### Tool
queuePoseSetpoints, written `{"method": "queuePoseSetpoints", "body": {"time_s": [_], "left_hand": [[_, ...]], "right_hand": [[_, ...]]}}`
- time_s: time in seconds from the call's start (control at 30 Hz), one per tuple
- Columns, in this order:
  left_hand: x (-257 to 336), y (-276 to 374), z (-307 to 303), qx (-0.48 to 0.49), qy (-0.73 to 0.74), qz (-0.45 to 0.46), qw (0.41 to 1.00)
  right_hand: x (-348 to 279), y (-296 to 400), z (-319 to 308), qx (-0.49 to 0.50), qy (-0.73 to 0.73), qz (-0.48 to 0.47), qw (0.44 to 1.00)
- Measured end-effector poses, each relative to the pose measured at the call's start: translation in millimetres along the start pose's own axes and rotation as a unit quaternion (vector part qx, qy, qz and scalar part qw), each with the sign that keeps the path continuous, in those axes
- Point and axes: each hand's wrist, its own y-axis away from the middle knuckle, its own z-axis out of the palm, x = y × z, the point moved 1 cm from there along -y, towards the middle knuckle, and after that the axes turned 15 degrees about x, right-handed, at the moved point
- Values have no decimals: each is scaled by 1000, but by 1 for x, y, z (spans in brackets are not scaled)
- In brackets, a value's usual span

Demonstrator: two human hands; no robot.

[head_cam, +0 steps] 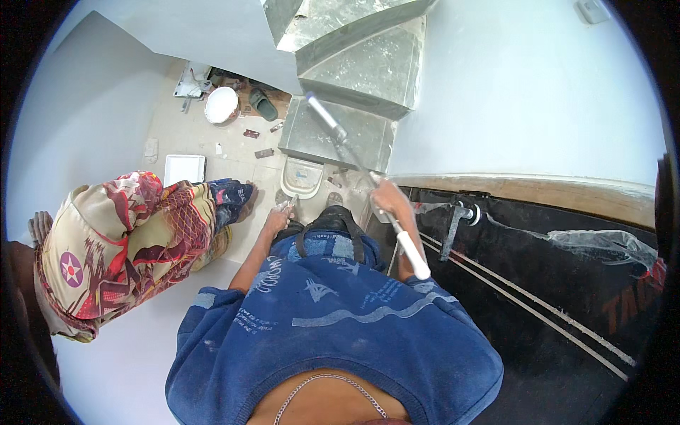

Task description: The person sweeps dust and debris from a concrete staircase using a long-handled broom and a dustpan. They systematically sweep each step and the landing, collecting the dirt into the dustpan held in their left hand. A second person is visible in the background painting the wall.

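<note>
My right hand (390, 197) grips a slender pole (357, 154) by its metal-looking shaft, above a white handle (411, 255). The pole slants up and left, and its white far end with a bluish tip lies in front of the grey stone steps (340, 130). It is blurred. Lower and to the left, my left hand (278, 218) is closed on a small pale object (291, 201), too small to name. Just beyond that hand, a white plastic tub (302, 178) stands near my feet, before the lowest step.
To my left a person in a patterned shirt (143, 239) bends over, close to a white tray (185, 169). A white bucket (221, 105), a slipper (263, 104) and scraps lie on the tiled floor (239, 151). On my right is a black door (510, 255) with a protruding lever handle (456, 228).
</note>
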Motion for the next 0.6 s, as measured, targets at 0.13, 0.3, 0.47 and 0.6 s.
{"method": "queuePoseSetpoints", "body": {"time_s": [0.13, 0.3, 0.47, 0.6], "left_hand": [[-4, -15, -6, -2, -68, 106, 992], [-8, -26, -5, 21, -35, 101, 994], [-76, -96, -26, 54, -272, 473, 836], [-55, -85, -29, 6, -191, 410, 892]], "right_hand": [[-34, 7, -74, 37, 7, 24, 999], [-26, -27, -87, 115, 70, -1, 991], [6, -75, -38, 95, 138, -6, 986], [-25, -36, -65, 113, 118, -28, 986]]}}
